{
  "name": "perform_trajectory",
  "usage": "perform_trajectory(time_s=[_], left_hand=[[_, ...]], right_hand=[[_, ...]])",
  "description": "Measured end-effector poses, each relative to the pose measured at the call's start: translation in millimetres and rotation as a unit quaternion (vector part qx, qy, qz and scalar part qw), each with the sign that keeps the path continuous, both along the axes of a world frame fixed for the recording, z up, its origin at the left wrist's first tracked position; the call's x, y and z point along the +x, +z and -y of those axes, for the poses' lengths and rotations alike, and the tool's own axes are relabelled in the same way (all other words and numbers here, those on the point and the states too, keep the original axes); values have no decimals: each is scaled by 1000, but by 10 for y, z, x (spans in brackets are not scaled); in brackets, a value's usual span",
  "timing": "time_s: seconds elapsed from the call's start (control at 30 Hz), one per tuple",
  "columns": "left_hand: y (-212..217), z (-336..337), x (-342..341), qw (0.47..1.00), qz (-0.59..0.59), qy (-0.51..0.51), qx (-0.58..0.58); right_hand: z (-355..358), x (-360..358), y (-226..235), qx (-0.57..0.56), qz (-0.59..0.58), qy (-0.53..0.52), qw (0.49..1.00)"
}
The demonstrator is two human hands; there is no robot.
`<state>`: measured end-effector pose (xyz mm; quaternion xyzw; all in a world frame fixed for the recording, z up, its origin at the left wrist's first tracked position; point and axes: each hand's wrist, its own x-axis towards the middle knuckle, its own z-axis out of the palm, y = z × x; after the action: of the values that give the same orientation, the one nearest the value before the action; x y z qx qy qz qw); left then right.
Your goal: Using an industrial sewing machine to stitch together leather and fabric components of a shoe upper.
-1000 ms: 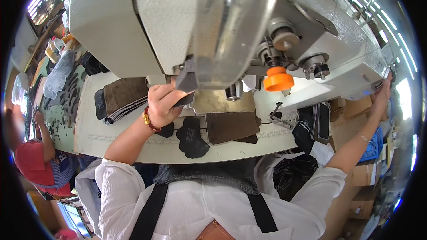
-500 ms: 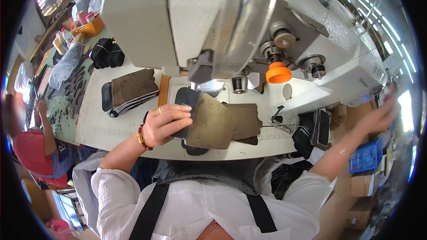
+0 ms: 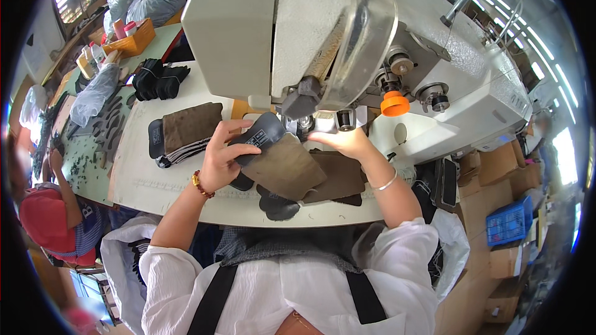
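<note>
From my end I see a flat, brown, roughly four-sided piece of cloth [image 3: 287, 170] with a rounded black tab [image 3: 268, 124] along its upper-left edge; the tab bears pale print. The cloth sits at a slant on the near side of the sewing machine [image 3: 233, 31], its tab end nearest that machine's underside.

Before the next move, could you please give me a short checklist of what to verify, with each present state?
1. Left hand gripping the black-ended brown piece: ok, fingers on its black end.
2. Right hand clear of the sewing machine: not ok, it appears close to the metal parts under the head.
3. Right hand's hold: cannot tell, fingers partly hidden.
4. Striped-edged stack apart from the held piece: ok, it lies farther left.
5. Held piece clear of the flat brown piece: cannot tell, they overlap in view.
</note>
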<state>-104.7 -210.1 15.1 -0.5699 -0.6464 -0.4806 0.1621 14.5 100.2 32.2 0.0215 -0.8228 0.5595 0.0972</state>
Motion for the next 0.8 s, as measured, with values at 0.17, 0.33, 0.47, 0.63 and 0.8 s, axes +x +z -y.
perform_trajectory(time_s=[0.17, 0.33, 0.47, 0.63, 0.8], left_hand=[[-94, -17, -72, 999, 53, 7, 11], [-186, -49, -97, 997, 80, -3, 21], [-249, -64, -119, 995, 95, -17, 31], [-268, -85, -93, 992, 119, -29, 33], [-239, -54, -59, 990, 135, -35, 13]], right_hand=[[-83, 525, -320, -363, -60, 47, 929], [168, 1394, -379, 57, -29, -155, 986], [137, 1931, -552, 438, 19, -282, 853], [-357, 2004, -827, 574, 9, -364, 733], [-538, 1944, -904, 648, 11, -328, 688]])
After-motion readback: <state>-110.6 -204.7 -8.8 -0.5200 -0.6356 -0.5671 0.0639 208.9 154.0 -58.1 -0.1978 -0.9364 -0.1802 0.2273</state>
